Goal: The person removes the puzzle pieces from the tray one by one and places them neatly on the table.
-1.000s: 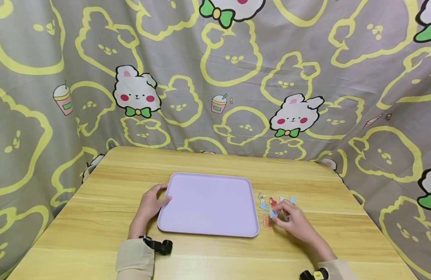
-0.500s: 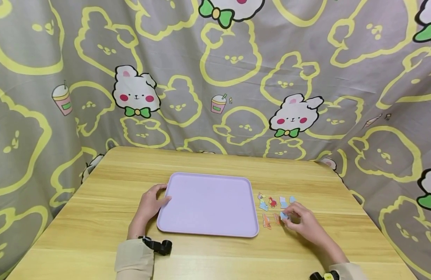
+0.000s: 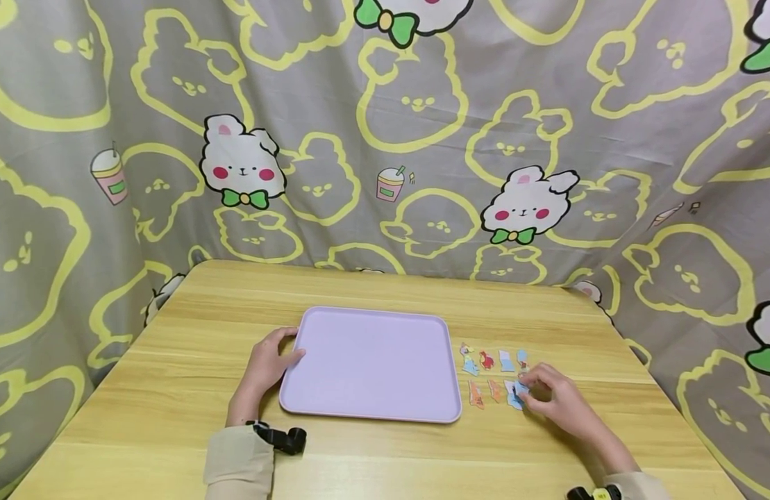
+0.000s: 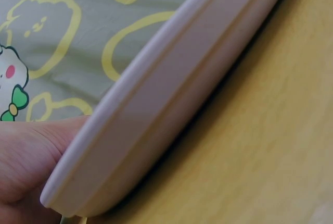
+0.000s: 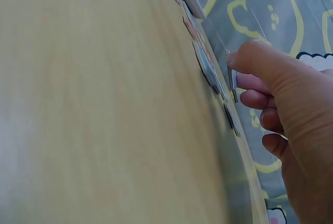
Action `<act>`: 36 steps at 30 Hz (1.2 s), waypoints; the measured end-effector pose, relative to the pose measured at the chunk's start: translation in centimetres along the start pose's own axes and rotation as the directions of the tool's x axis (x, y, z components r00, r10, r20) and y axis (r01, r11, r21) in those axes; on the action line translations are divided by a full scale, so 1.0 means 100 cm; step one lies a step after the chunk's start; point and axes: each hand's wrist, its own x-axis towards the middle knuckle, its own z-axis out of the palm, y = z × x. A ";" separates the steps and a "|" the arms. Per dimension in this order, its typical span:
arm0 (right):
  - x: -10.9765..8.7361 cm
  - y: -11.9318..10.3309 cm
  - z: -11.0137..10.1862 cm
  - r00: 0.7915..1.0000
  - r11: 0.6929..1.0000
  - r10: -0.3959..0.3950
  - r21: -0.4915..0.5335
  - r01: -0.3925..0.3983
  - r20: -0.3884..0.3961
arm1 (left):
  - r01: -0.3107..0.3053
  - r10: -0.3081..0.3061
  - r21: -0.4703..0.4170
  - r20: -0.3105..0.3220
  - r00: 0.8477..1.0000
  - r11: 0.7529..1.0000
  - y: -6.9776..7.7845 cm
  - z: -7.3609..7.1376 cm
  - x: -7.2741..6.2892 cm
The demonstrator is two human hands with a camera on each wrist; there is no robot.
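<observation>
A lilac tray (image 3: 371, 368) lies on the table. At its left rim, my left hand (image 3: 267, 361) holds on, thumb over the edge; the left wrist view shows the tray's side wall (image 4: 156, 83) and part of the hand (image 4: 23, 156). To the right of the tray, my right hand (image 3: 562, 403) pinches a thin puzzle piece (image 5: 232, 78) between thumb and fingers, just above the tabletop. Beneath it lies a light blue puzzle piece (image 3: 512, 393), partly covered. Near these are an orange piece (image 3: 476, 394), a red one (image 3: 487, 360) and a blue-and-white one (image 3: 506, 360).
The puzzle pieces lie in two rough rows beside the tray's right rim. Wood-grain table (image 3: 385, 451) surrounds the tray. A grey curtain (image 3: 335, 104) with yellow outlines and white rabbit heads hangs behind the table and along both sides.
My right hand has moved rightward along the lower row with a puzzle piece in its fingers, uncovering pieces it had hidden. The left hand and tray look unmoved.
</observation>
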 end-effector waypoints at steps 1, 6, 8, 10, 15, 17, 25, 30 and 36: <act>-0.001 0.001 -0.001 1.000 1.000 -0.003 0.002 0.003 0.000 | 0.001 -0.001 0.000 0.000 1.000 1.000 0.000 0.000 0.000; -0.004 0.007 -0.004 1.000 1.000 -0.023 -0.013 0.023 0.001 | 0.005 -0.005 0.000 0.003 1.000 1.000 -0.001 -0.001 0.000; -0.005 0.010 -0.005 1.000 0.999 -0.031 -0.025 0.031 0.002 | 0.007 -0.007 0.001 0.004 1.000 1.000 -0.001 -0.001 0.000; -0.006 0.011 -0.006 0.999 0.999 -0.036 -0.031 0.036 0.006 | 0.006 -0.006 0.004 0.003 1.000 1.000 -0.002 -0.001 0.000; -0.008 0.013 -0.008 0.999 0.998 -0.045 -0.036 0.046 0.018 | 0.005 -0.005 0.008 0.003 1.000 1.000 -0.002 -0.001 0.000; -0.008 0.014 -0.009 0.998 0.997 -0.066 -0.045 0.067 0.022 | 0.007 -0.007 0.006 0.006 1.000 1.000 -0.001 -0.001 -0.001; -0.008 0.016 -0.012 0.993 0.991 -0.113 -0.066 0.116 0.044 | -0.001 0.001 0.009 0.005 1.000 1.000 0.000 -0.001 -0.002; -0.008 0.015 -0.014 0.994 0.992 -0.092 -0.077 0.096 0.062 | 0.001 -0.001 0.007 0.006 1.000 1.000 0.000 -0.002 -0.002; -0.009 0.013 -0.015 0.994 0.991 -0.096 -0.091 0.100 0.056 | 0.012 -0.012 0.000 0.011 1.000 1.000 0.000 -0.001 -0.003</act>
